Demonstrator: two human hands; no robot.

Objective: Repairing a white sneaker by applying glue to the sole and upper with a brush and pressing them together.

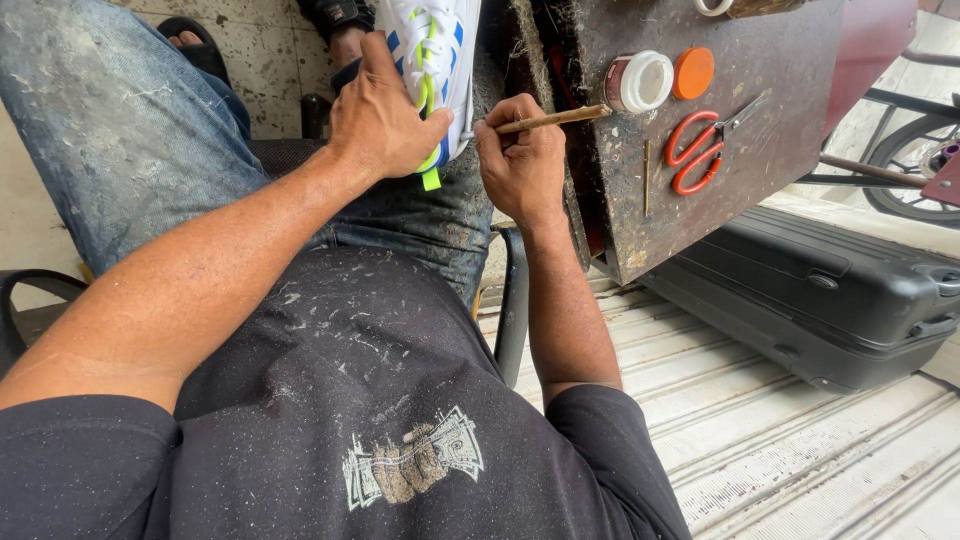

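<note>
- The left hand (385, 118) lies palm-down on the white sports shoe (432, 62) with blue and lime trim, its grip closed over the upper, pinning the shoe on the lap against the jeans (120, 130).
- The right hand (522, 165) has its grip pinched shut round a thin wooden-handled tool (552, 119), tip at the shoe's edge, wrist bent inward; it looks like stitching or gluing work along the sole, and the next move seems to call for a steady push at that seam.
- On the worn surface (700, 215) to the right lie a white-lidded jar (640, 82), an orange lid (693, 73) and red-handled scissors (700, 152); a black case (830, 295) sits below.
</note>
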